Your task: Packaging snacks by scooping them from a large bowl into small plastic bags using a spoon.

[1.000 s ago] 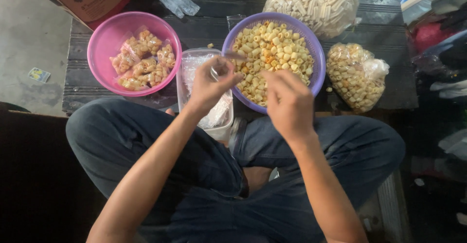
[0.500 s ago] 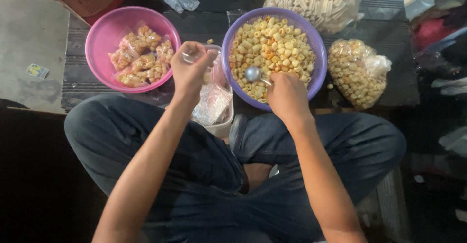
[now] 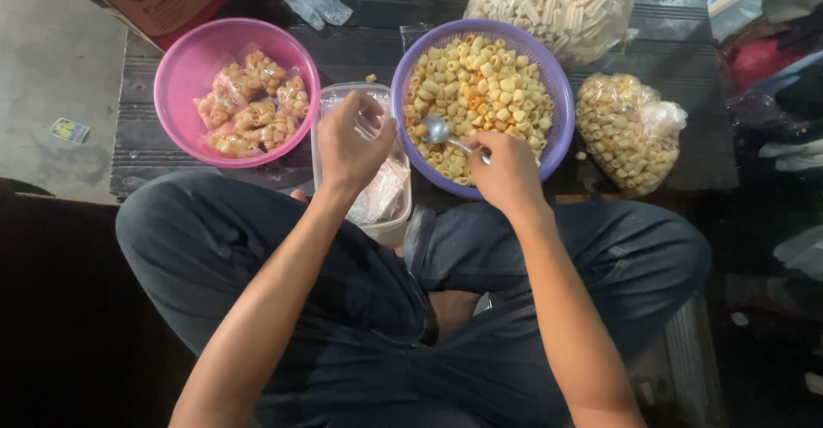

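We see the right hand (image 3: 507,169) closed around the handle of a metal spoon (image 3: 435,130), whose bowl rests on the macaroni snacks in the purple bowl (image 3: 559,102) at centre right. The left hand (image 3: 351,141) pinches a small clear plastic bag (image 3: 370,119) over the clear plastic container (image 3: 383,214) between the purple bowl and the pink bowl (image 3: 176,85) of filled packets on the left.

A container of bags (image 3: 360,167) is set between two bowls (image 3: 236,94) (image 3: 482,102); a spoon (image 3: 446,134) rests in the right one (a filled sack (image 3: 628,132) lies farther right).
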